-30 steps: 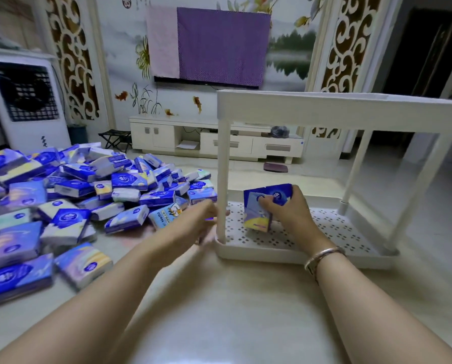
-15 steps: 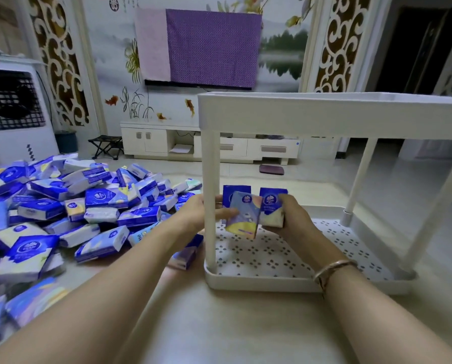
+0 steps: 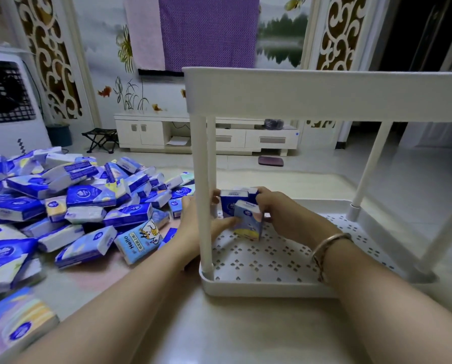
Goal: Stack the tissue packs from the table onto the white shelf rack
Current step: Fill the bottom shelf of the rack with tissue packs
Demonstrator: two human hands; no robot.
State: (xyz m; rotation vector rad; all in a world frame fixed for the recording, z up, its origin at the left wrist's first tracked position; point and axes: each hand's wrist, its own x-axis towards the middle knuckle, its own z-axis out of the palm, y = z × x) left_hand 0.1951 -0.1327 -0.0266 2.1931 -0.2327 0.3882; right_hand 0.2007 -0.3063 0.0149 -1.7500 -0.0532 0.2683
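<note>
1. both hands hold tissue packs (image 3: 242, 212) upright on the white rack (image 3: 261, 266), on its bottom tray near the front left post.
2. left hand (image 3: 193, 229) grip pinches the front pack; right hand (image 3: 280, 211) grip curls round the packs.
3. a pile of packs (image 3: 70, 203) lies on the table (image 3: 219, 334) left of the rack.

My left hand (image 3: 193, 227) and right hand (image 3: 280, 211) hold upright tissue packs (image 3: 242, 211) on the white rack's (image 3: 245, 287) perforated bottom tray, by its front-left post (image 3: 202, 195). Big pile of tissue packs (image 3: 70, 203) on the table (image 3: 232, 334) to the left. Bangle (image 3: 324, 245) on my right wrist.
</note>
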